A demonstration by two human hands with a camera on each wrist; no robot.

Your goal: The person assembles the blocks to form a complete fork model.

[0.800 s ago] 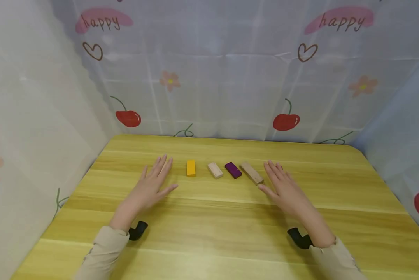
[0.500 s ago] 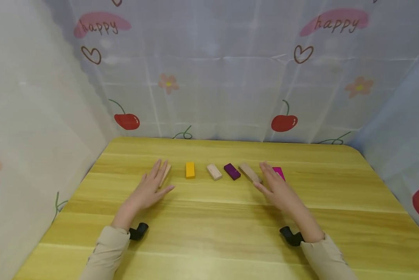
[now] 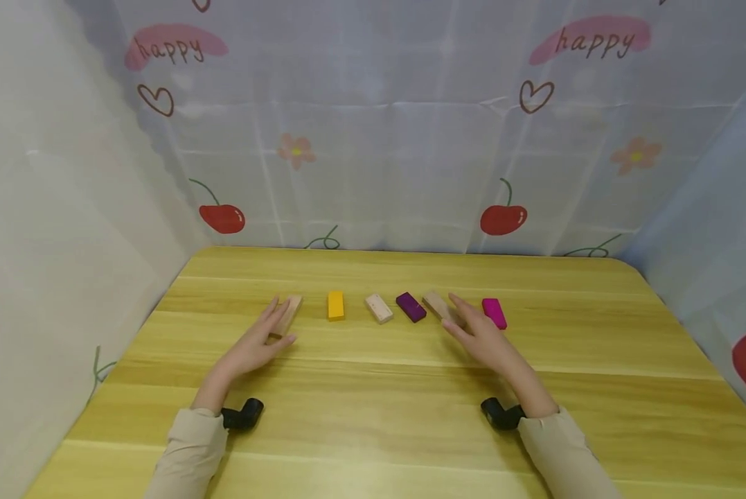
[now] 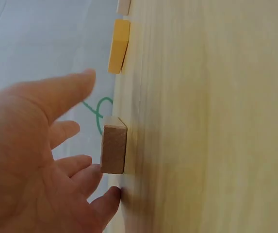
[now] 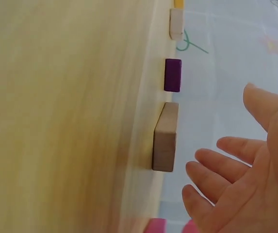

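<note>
My left hand (image 3: 253,348) hovers over a long plain wooden block (image 3: 293,308), thumb apart from the fingers. In the left wrist view, this block's end (image 4: 114,149) shows beyond the loosely bent fingers, which hold nothing. My right hand (image 3: 486,342) reaches over another long wooden block (image 3: 434,303) and covers its near end. Seen from the right wrist, that block (image 5: 165,141) lies on the table, apart from the extended fingers. Between the hands lie a yellow-orange block (image 3: 335,305), a pale block (image 3: 379,308) and a purple block (image 3: 411,307). A pink block (image 3: 494,313) lies right of the right hand.
The blocks form a loose row across the far half of the wood-grain table (image 3: 373,416). Behind it hangs a printed curtain (image 3: 379,173), with further curtain panels on both sides. Each wrist wears a black camera mount (image 3: 244,414).
My right hand has moved left over the long wooden block, uncovering the pink one. The left hand has drawn slightly left and back, and the wooden block beneath it now shows. The blocks stay put.
</note>
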